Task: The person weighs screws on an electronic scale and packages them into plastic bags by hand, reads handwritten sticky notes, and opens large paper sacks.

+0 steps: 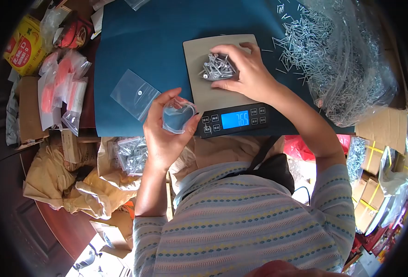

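My left hand (169, 122) is curled round a clear plastic bag (178, 115), whose rounded mouth gapes between thumb and fingers. Beside it on the blue table top lies a flat clear zip bag (137, 92). A digital scale (201, 94) stands ahead, its blue display (235, 119) lit with digits that look like 765. Over its plate, my right hand (243, 69) has thumb and fingers closed about a heap of silver screws (218, 67). Whether a clear container surrounds the screws, I cannot tell.
A big clear bag (351, 69) spills many loose screws (301, 44) across the table's right side. Pink plastic packets (63, 83) and a yellow package (26, 46) are at the left. Below the table edge sit filled zip bags (132, 154) and brown paper (93, 189).
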A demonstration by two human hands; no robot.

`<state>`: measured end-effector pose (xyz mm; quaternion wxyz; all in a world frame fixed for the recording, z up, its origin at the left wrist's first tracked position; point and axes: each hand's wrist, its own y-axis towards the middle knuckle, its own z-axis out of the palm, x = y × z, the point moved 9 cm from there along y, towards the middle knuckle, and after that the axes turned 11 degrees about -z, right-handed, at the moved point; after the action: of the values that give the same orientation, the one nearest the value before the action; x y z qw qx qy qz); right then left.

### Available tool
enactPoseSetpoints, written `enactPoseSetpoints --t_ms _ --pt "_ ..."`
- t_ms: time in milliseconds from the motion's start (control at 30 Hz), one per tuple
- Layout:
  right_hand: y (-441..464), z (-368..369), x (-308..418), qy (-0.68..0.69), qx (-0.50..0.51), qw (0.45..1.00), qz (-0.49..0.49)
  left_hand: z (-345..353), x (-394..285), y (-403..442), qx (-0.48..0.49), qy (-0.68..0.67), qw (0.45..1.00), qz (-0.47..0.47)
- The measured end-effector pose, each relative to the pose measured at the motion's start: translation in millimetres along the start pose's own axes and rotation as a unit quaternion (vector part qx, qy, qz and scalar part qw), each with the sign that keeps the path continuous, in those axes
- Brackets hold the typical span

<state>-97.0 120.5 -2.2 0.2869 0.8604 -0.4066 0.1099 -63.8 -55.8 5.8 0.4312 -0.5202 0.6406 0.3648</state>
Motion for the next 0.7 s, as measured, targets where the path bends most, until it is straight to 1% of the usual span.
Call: enactPoseSetpoints --t_ms 67,133,233,267,300,367,400,433,500,600,700 --pt "-1.6 0.7 -7.4 0.192 -0.039 0.979 0.055 -2.1 4.5 1.8 -0.005 -0.012 1.0 -0.013" --pt "-2.5 5.4 -10.5 0.37 -0.07 0.922 0.09 0.4 7.6 4.6 -0.004 -0.016 1.0 -0.02" --pt "5.1 5.4 17.1 0.491 0.042 0.861 0.128 8.9 6.1 9.1 -0.002 0.01 1.0 -0.01" --pt "11.7 3.2 27.7 0.473 0.067 0.874 0.092 12.6 3.9 10.7 -0.001 0.025 1.0 -0.002" --pt "21.5 -3.4 37.8 0.402 0.046 0.914 0.015 16.8 4.5 12.4 0.005 0.029 1.0 -0.011" --pt "32.5 -13.2 62.9 0.271 0.075 0.957 -0.072 25.7 5.9 14.6 0.018 0.036 0.999 -0.028" --pt "37.2 -15.6 71.8 0.243 0.072 0.964 -0.08 27.7 2.2 14.2 0.01 0.032 0.999 -0.007" --pt "40.5 -16.1 79.9 0.183 0.083 0.977 -0.073 29.1 -1.3 13.4 0.003 0.029 0.999 0.013" --pt "46.8 -25.0 97.4 0.063 0.049 0.988 -0.131 29.8 -4.1 16.0 0.003 0.019 1.0 -0.001" --pt "50.5 -45.6 103.1 0.06 0.009 0.985 -0.16 24.9 -7.3 14.7 -0.002 0.026 0.999 0.025" --pt "45.7 -66.6 78.9 0.096 -0.072 0.986 -0.114 25.3 7.0 16.3 0.014 -0.064 0.998 0.019"
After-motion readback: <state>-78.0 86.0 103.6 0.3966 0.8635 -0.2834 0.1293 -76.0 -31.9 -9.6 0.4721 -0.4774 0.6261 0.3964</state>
